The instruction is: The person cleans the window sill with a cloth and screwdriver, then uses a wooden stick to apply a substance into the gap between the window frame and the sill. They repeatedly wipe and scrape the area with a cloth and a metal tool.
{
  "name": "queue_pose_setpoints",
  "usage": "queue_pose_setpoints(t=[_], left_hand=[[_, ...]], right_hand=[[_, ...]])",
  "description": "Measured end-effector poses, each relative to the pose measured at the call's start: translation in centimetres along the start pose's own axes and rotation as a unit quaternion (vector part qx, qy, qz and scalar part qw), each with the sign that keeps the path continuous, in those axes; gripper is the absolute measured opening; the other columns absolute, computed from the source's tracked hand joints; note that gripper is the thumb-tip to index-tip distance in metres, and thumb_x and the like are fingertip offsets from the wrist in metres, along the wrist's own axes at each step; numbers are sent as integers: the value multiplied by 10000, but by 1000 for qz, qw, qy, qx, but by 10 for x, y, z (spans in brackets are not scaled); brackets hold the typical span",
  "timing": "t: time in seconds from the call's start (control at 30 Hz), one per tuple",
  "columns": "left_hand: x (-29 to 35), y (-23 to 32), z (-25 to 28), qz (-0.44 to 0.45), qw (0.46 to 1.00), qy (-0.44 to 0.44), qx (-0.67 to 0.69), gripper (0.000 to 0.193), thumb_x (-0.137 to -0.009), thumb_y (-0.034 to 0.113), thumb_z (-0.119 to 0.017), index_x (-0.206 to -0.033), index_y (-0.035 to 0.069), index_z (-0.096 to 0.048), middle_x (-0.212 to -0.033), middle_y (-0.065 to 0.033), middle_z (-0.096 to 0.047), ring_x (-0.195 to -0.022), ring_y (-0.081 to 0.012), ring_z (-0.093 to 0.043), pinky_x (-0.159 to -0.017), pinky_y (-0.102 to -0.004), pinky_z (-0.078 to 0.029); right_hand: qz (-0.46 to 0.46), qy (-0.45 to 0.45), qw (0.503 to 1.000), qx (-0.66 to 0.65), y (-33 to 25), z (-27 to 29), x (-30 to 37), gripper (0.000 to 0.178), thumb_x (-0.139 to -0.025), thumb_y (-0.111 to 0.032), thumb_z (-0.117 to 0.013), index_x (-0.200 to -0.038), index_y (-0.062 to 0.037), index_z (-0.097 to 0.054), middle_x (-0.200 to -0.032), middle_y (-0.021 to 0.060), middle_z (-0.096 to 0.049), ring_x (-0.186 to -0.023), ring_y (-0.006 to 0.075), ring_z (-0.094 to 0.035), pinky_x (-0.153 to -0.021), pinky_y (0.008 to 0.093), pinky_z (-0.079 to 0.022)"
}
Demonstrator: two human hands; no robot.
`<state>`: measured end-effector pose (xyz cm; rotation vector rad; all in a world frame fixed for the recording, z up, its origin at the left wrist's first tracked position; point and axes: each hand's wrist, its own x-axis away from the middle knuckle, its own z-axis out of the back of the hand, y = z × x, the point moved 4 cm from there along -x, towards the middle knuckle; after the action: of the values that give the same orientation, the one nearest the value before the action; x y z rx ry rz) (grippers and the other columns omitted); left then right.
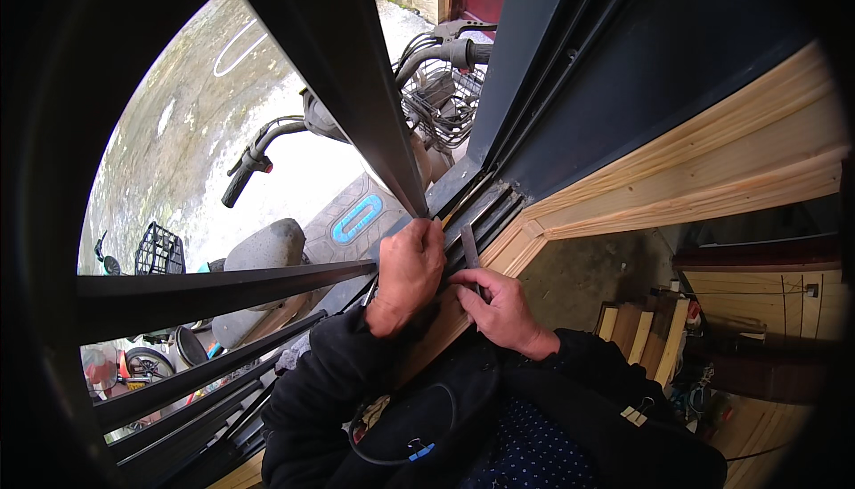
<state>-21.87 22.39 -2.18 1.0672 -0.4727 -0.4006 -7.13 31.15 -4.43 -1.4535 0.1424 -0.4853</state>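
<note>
Window track [485,208] of dark metal runs along the sill at the corner where the black frame meets the pale wooden sill board [695,168]; several parallel channels show in it, though how many I cannot count for sure. One flat metal strip [469,248], grey and narrow, stands on the track's inner edge, its lower end hidden by fingers. Two hands work here. The left hand [410,271] is curled, knuckles up, pressing down onto the track beside the upright black bar [374,115]; whether it grips anything underneath cannot be made out. The right hand [499,306] pinches the strip's lower part between thumb and forefinger, other fingers folded against the wood. Both forearms wear black sleeves and come up from the lower edge.

Outside the bars, one scooter [294,248] with a grey seat and a blue oval on its body stands on the pale pavement; a second set of handlebars with a wire basket [441,97] sits behind it, mostly cut off by the frame. One black crate-like basket [158,250] shows far left. At lower right, a stack of short wooden offcuts [641,329] rests indoors; the clutter beside them is too small to tell.
</note>
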Motion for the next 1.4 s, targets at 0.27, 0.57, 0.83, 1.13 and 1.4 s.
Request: queue_pose_setpoints(t=[0.27, 0.57, 0.83, 1.13, 1.4], left_hand=[[3, -2, -5, -71, 995, 19, -74, 177, -988, 140, -636, -894, -6, -669, -794, -280, -657, -781, -492, -662, -658, -526, -529], [5, -2, -4, -92, 992, 16, -87, 143, -985, 135, -641, -911, 14, -660, -829, -277, -671, -794, -493, -660, -681, -553, -526], [6, -1, -3, -88, 992, 11, -88, 138, -989, 122, -638, -907, 10, -641, -836, -272, -672, -806, -485, -662, -680, -546, -524], [8, 0, -3, -145, 984, 33, -100, 143, -995, 91, -643, -909, -23, -652, -683, -204, -634, -616, -342, -665, -576, -424, -518], [13, 1, -2, -176, 978, 39, -103, 115, -989, 124, -649, -925, 30, -638, -803, -239, -674, -746, -468, -663, -636, -534, -522]], right_hand=[[-39, 10, 999, 0, 1, 0, 0, 217, -947, -103, -686, -1122, 19, -728, -964, 161, -746, -793, 213, -708, -723, 320, -556], [-31, 12, 999, 4, 0, 0, 1, 212, -945, -97, -683, -1118, 18, -729, -967, 162, -746, -805, 221, -713, -730, 326, -560], [-32, 10, 999, -1, 1, 0, 1, 214, -944, -92, -677, -1122, 16, -730, -963, 161, -743, -798, 215, -707, -725, 325, -558], [-35, 10, 999, -2, 0, 1, 0, 208, -948, -83, -677, -1123, 14, -731, -960, 147, -745, -790, 192, -700, -723, 313, -555], [-35, 13, 999, 3, 0, 0, 1, 208, -951, -87, -678, -1129, 7, -732, -956, 141, -744, -794, 187, -702, -729, 310, -556]])
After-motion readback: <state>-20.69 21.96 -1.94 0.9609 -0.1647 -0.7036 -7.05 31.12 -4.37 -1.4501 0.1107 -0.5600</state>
